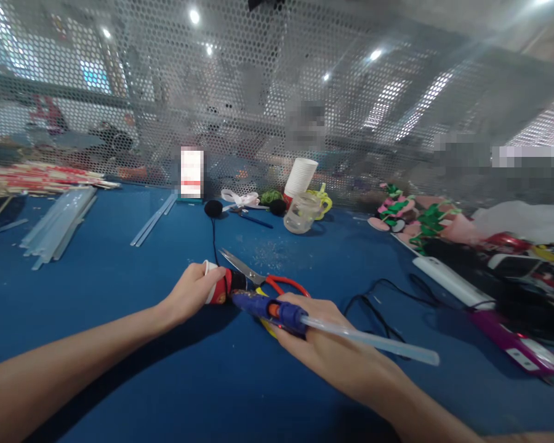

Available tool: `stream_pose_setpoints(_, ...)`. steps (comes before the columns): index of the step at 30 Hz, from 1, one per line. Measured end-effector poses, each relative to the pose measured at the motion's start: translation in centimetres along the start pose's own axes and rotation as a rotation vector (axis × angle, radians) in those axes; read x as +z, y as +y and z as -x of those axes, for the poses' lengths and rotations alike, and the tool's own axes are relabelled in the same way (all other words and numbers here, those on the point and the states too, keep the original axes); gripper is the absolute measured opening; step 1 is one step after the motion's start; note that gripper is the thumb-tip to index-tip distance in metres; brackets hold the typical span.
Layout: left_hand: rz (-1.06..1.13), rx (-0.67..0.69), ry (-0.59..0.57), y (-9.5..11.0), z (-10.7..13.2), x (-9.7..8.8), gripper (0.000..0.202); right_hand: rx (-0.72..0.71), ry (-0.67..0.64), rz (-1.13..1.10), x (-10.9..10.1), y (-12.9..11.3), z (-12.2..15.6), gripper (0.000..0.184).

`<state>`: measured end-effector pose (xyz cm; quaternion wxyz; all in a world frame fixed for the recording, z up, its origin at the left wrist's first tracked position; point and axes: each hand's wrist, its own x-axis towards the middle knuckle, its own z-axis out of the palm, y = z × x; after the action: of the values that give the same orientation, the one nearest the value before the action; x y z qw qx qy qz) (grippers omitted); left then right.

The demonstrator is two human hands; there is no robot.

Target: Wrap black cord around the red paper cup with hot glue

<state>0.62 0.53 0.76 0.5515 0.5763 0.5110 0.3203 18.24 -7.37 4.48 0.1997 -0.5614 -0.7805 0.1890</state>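
My left hand (191, 294) is closed round a small paper cup (216, 288) with a red and white body, lying on its side on the blue table (120, 295). My right hand (325, 335) grips a blue glue gun (270, 311); its nozzle meets the dark end of the cup. A clear glue stick (373, 341) pokes out of the gun's back, towards the right. Red-handled scissors (263, 278) lie just behind the gun.
Clear glue sticks (58, 224) lie at the left. A stack of white cups (300, 178), a clear jug (302, 214), black pompoms and ribbon sit at the back by a perforated metal screen (277, 92). Pink and green craft pieces (410, 215), a white bar and black cables (378, 307) crowd the right.
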Motion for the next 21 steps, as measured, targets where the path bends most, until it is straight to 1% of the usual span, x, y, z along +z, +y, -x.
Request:
stream_pose_setpoints(3, -0.004, 0.008, -0.005, -0.04, -0.03, -0.02, 0.026, 0.011, 0.011, -0.007, -0.08, 0.01, 0.0, 0.012)
stream_pose_setpoints(9, -0.01, 0.002, 0.003, 0.06, 0.08, 0.02, 0.026, 0.007, -0.021, -0.003, -0.17, 0.06, 0.02, 0.013)
stream_pose_setpoints(14, -0.068, 0.06, -0.023, -0.01, 0.33, -0.05, 0.028, 0.048, 0.042, -0.052, -0.21, 0.27, -0.17, 0.011)
stream_pose_setpoints(17, -0.116, 0.095, -0.032, -0.1, 0.43, -0.14, 0.031, 0.079, 0.045, -0.066, -0.28, 0.25, -0.32, 0.013)
stream_pose_setpoints(21, -0.147, 0.106, -0.026, -0.22, 0.44, -0.17, 0.031, 0.073, 0.08, -0.046, -0.26, 0.18, -0.45, 0.014)
